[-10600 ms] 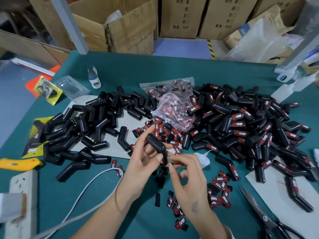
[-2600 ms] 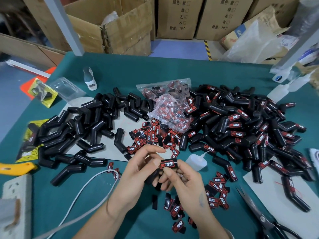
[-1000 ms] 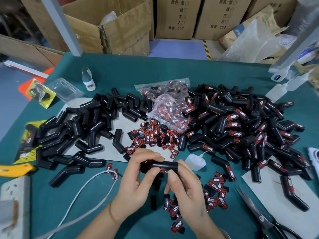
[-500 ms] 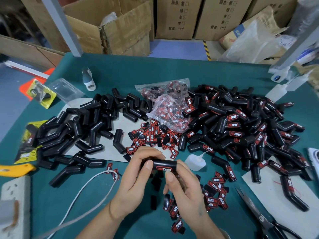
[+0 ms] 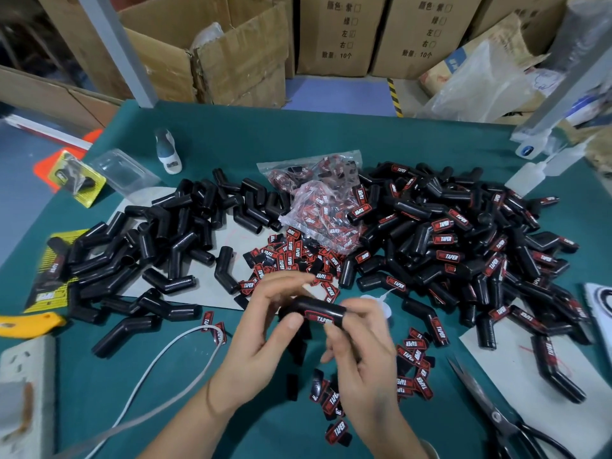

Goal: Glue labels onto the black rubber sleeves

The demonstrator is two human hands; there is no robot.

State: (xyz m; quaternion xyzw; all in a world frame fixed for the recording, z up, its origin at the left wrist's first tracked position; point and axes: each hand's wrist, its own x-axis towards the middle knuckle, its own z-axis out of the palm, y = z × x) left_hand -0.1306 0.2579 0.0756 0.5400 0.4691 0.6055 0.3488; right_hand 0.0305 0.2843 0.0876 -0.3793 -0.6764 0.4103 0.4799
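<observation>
- Right now the left hand (image 5: 265, 329) and the right hand (image 5: 361, 352) both grip one black rubber sleeve (image 5: 311, 312), held level above the near middle of the green table (image 5: 298, 144); the left thumb curls over its left end, the right fingers pinch its right end.
- A red-and-black label (image 5: 319, 318) sits on the side of the sleeve facing the person, partly behind the right fingertips, and its edges are blurred.
- Likely slip: if the glue is still wet, pressure from the right thumb could slide the label crooked or lift a corner.
- Glue could also squeeze out onto the fingers and then smear the rubber, or stick skin to the label.
- The small glue bottle (image 5: 371, 299) lies on its side just behind the right hand; a careless wrist could knock it or drag its nozzle across the loose labels (image 5: 414, 356) scattered at the near edge.
- The sleeve is a short, glossy, bent tube, soft-looking and easily squashed by a firm grip.
- Unlabelled sleeves (image 5: 159, 246) are heaped toward the left edge, labelled sleeves (image 5: 463, 246) toward the right edge; dropping this one on the wrong heap would mix them.
</observation>
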